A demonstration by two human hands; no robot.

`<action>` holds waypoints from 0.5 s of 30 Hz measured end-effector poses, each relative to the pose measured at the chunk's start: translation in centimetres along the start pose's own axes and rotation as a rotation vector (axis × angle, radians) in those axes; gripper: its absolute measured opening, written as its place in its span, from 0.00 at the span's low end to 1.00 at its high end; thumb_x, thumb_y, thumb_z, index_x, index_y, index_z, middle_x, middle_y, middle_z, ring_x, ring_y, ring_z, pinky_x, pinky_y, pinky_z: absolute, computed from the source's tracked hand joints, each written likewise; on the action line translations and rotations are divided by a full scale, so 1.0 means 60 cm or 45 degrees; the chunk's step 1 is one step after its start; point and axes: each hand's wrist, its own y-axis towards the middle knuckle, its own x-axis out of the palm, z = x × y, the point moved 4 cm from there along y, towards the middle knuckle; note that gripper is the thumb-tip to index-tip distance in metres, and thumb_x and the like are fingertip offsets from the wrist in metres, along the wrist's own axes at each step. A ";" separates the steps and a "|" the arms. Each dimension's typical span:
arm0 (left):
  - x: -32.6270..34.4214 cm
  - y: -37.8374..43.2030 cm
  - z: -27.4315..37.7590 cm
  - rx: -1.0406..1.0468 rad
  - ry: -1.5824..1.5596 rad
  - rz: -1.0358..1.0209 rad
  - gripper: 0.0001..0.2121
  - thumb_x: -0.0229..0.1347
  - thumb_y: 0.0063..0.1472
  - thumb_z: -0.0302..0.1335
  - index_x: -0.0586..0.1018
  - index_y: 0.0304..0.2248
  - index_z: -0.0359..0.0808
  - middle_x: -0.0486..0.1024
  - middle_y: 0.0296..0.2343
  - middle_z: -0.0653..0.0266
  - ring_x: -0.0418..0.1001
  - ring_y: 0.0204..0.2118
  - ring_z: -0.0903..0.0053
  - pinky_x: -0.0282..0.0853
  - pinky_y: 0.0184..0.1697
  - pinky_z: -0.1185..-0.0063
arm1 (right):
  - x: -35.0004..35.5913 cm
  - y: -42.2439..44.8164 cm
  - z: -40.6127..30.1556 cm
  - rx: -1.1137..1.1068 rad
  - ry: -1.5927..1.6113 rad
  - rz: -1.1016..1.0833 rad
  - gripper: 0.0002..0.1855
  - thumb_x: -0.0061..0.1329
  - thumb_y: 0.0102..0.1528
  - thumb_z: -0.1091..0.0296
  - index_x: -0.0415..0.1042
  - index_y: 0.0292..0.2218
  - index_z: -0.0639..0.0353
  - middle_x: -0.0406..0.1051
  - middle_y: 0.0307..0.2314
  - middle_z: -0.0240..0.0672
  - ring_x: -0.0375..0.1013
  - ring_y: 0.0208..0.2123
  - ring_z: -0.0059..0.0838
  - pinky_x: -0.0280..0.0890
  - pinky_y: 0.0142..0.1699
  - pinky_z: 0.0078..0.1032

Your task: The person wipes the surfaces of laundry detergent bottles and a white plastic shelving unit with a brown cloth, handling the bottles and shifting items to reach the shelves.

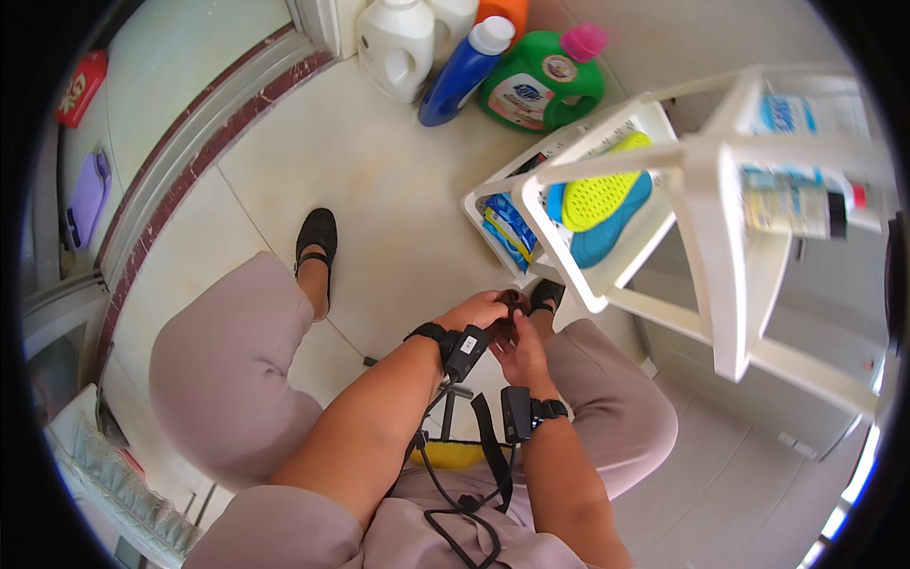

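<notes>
My left hand point(483, 311) and my right hand point(525, 350) meet in front of my right knee. Between them they hold a small dark brown, glossy item point(509, 313), bunched up; its kind cannot be told. The fingers of my left hand grip it from the left and top, while the thumb and fingers of my right hand touch it from below. Both wrists wear black straps with small black boxes and cables. Beyond my hands stands a white plastic rack point(604, 295) with baskets, holding yellow and blue insoles point(608, 186) and blue packets point(513, 222).
Detergent bottles, among them a green one point(522, 99) and a blue one point(455, 85), stand by the wall. A dark red door sill point(192, 167) curves at the left. Bottles sit on the rack at right. My shoe point(317, 235) rests on the tiles.
</notes>
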 end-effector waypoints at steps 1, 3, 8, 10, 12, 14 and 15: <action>0.021 -0.021 -0.001 -0.038 0.025 -0.116 0.15 0.45 0.61 0.25 0.73 0.47 0.37 0.77 0.34 0.62 0.76 0.33 0.74 0.72 0.37 0.75 | -0.008 -0.011 0.000 0.004 0.045 -0.057 0.19 0.46 0.60 0.53 0.66 0.50 0.50 0.68 0.44 0.28 0.66 0.46 0.32 0.62 0.52 0.34; 0.045 -0.067 -0.002 -0.158 0.039 -0.133 0.17 0.42 0.64 0.28 0.69 0.51 0.37 0.75 0.40 0.60 0.74 0.41 0.72 0.71 0.44 0.75 | -0.020 -0.024 0.006 -0.015 0.042 -0.133 0.22 0.45 0.61 0.50 0.65 0.51 0.51 0.66 0.46 0.30 0.66 0.47 0.32 0.61 0.54 0.36; 0.072 -0.113 0.003 -0.057 0.307 0.018 0.21 0.40 0.66 0.22 0.58 0.58 0.39 0.65 0.52 0.58 0.67 0.53 0.70 0.67 0.53 0.71 | -0.014 -0.058 0.009 -0.098 0.177 -0.267 0.23 0.47 0.60 0.52 0.64 0.52 0.55 0.69 0.45 0.35 0.70 0.44 0.33 0.64 0.52 0.37; 0.071 -0.107 0.003 -0.002 0.546 0.066 0.21 0.41 0.64 0.19 0.59 0.57 0.38 0.65 0.51 0.58 0.67 0.53 0.70 0.67 0.53 0.71 | -0.006 -0.072 0.011 -0.182 0.253 -0.378 0.22 0.49 0.59 0.54 0.66 0.50 0.55 0.71 0.41 0.36 0.71 0.42 0.34 0.67 0.48 0.37; 0.090 -0.103 0.004 0.077 0.626 0.058 0.20 0.45 0.62 0.16 0.65 0.54 0.35 0.70 0.48 0.58 0.70 0.49 0.71 0.69 0.50 0.74 | -0.017 -0.069 0.003 -0.195 0.273 -0.415 0.20 0.48 0.60 0.52 0.66 0.48 0.53 0.71 0.41 0.34 0.71 0.43 0.32 0.68 0.47 0.35; 0.117 -0.117 0.009 0.146 0.703 0.141 0.18 0.49 0.61 0.17 0.68 0.51 0.33 0.73 0.44 0.60 0.73 0.45 0.73 0.70 0.47 0.76 | -0.027 -0.079 -0.001 -0.187 0.339 -0.436 0.18 0.48 0.59 0.51 0.68 0.45 0.51 0.72 0.38 0.32 0.72 0.40 0.31 0.69 0.44 0.33; 0.139 -0.118 0.012 0.184 0.744 0.168 0.16 0.50 0.61 0.18 0.70 0.49 0.33 0.75 0.42 0.61 0.74 0.43 0.74 0.71 0.46 0.77 | -0.035 -0.085 -0.006 -0.207 0.409 -0.407 0.18 0.49 0.58 0.52 0.68 0.45 0.52 0.72 0.37 0.33 0.73 0.39 0.31 0.69 0.43 0.33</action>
